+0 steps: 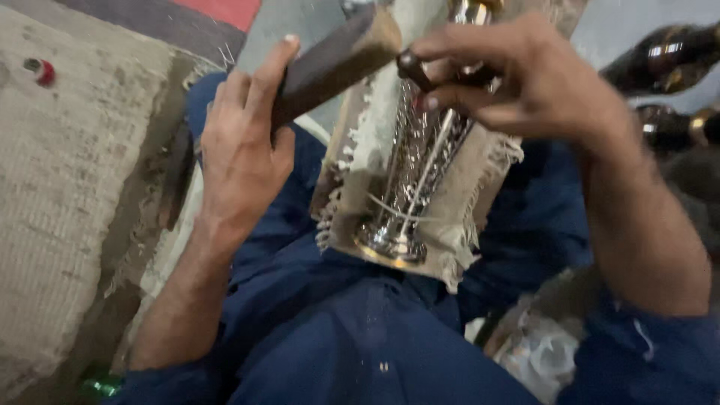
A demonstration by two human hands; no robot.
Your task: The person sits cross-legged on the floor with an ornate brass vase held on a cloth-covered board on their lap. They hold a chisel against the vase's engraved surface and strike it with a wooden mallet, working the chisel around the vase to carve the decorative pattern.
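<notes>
Hands work a silver vase (416,161) lying on frayed cloth (450,217) across blue-clad lap: right hand (525,75) fingers pinch a small punch (414,69) above it, left hand (244,150) grips a wooden mallet (337,60), best struck lightly and squarely.

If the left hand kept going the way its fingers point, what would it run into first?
Probably nothing new: the left hand already grips the dark wooden block. Beyond it lies the shiny metal piece, though depth is unclear.

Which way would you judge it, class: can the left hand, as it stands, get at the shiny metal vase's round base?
Probably yes. The left hand grips a dark wooden block beside the metal vase; the base lies uncovered on the frayed cloth, though the hand is occupied.
</notes>
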